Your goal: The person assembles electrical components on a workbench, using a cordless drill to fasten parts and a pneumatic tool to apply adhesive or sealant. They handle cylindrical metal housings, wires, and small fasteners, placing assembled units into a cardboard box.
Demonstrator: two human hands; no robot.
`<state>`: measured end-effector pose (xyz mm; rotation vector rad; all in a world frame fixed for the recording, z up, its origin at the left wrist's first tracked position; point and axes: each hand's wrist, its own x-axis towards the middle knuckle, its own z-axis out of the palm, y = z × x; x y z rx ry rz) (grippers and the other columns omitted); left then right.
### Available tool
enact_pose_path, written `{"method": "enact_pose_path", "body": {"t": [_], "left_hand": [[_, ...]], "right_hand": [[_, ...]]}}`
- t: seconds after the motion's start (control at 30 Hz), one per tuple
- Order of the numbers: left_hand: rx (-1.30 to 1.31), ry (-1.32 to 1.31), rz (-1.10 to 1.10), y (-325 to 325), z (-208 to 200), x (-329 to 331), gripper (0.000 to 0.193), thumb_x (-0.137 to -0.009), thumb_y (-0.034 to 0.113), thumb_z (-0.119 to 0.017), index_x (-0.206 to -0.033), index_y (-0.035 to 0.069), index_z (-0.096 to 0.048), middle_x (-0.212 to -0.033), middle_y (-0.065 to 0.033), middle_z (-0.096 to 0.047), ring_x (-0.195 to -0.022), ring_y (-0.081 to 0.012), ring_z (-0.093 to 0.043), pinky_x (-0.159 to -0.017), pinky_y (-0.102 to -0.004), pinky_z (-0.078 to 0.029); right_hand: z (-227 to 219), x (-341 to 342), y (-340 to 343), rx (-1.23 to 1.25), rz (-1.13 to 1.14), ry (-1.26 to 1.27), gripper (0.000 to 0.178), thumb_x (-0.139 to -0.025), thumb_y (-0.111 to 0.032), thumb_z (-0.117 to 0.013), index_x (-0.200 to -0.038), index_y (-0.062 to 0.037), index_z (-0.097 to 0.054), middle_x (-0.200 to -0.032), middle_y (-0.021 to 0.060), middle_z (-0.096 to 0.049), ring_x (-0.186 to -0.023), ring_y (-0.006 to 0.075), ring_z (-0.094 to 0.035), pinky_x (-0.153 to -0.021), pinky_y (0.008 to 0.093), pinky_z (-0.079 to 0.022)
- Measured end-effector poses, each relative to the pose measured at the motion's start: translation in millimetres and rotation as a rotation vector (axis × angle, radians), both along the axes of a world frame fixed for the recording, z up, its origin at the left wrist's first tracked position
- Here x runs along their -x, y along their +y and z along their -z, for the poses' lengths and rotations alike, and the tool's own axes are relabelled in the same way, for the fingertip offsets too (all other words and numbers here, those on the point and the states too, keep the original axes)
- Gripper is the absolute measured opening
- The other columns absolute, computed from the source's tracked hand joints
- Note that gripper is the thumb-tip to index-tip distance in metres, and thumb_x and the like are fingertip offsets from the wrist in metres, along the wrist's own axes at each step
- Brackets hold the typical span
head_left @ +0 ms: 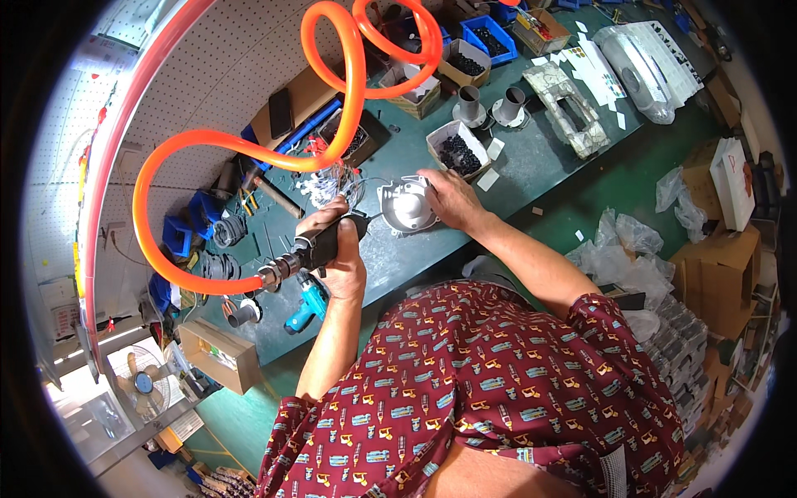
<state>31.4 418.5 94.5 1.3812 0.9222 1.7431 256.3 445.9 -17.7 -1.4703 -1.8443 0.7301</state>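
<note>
My left hand (339, 257) is wrapped round a black air blow gun (325, 244), whose metal coupling joins a thick orange air hose (207, 141). The gun's thin tip points at a silver cast-metal housing (408, 207) on the bench, close to its left side; whether they touch, I cannot tell. My right hand (452, 197) grips the housing's right edge, fingers over the rim. Just beyond lies a bundle of thin wires (336, 184) with red ends. A teal power drill (307, 305) lies on the bench below my left hand.
Behind the housing stands a box of small black parts (458, 149), near two grey metal tubes on flanges (508, 108). A hammer (274, 192) and blue bins (203, 214) sit at the left. A cardboard box (217, 355) stands by the bench's near-left end. Plastic bags (623, 249) lie at the right.
</note>
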Motion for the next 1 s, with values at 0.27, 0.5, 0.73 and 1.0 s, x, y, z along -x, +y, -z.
{"method": "enact_pose_path", "body": {"t": [0.27,0.5,0.73,1.0], "left_hand": [[0.025,-0.009,0.020,0,1,-2,0.031,-0.092,0.000,-0.069,-0.116,0.006,-0.050,-0.112,-0.0147,-0.066,-0.112,-0.0279,-0.064,-0.108,-0.0499,-0.045],[0.229,0.564,0.073,7,-33,-9,0.033,-0.086,-0.006,-0.066,-0.116,0.005,-0.054,-0.114,-0.0135,-0.067,-0.112,-0.0254,-0.065,-0.105,-0.0420,-0.047],[0.148,0.146,0.259,26,-9,-12,0.029,-0.084,-0.011,-0.062,-0.106,0.005,-0.053,-0.099,-0.0124,-0.068,-0.101,-0.0224,-0.067,-0.111,-0.0518,-0.046],[0.142,0.145,0.234,33,-6,-9,0.024,-0.086,-0.009,-0.064,-0.102,0.007,-0.055,-0.094,-0.0062,-0.067,-0.093,-0.0157,-0.065,-0.112,-0.0507,-0.046]], "right_hand": [[1,2,1,-0.021,0.010,0.011,0.035,-0.097,-0.014,-0.053,-0.130,-0.0054,-0.059,-0.117,0.0218,-0.068,-0.112,0.0431,-0.062,-0.100,0.0496,-0.048],[3,-2,0,-0.076,0.008,-0.016,0.034,-0.096,-0.015,-0.054,-0.128,-0.0056,-0.059,-0.118,0.0192,-0.068,-0.110,0.0415,-0.062,-0.097,0.0494,-0.049],[5,-1,1,-0.029,-0.018,-0.046,0.038,-0.096,-0.021,-0.053,-0.129,-0.0030,-0.059,-0.121,0.0176,-0.068,-0.109,0.0380,-0.062,-0.100,0.0465,-0.048],[3,2,0,0.019,-0.011,-0.039,0.038,-0.097,-0.023,-0.051,-0.129,-0.0044,-0.060,-0.124,0.0180,-0.067,-0.111,0.0398,-0.060,-0.102,0.0470,-0.047]]}}
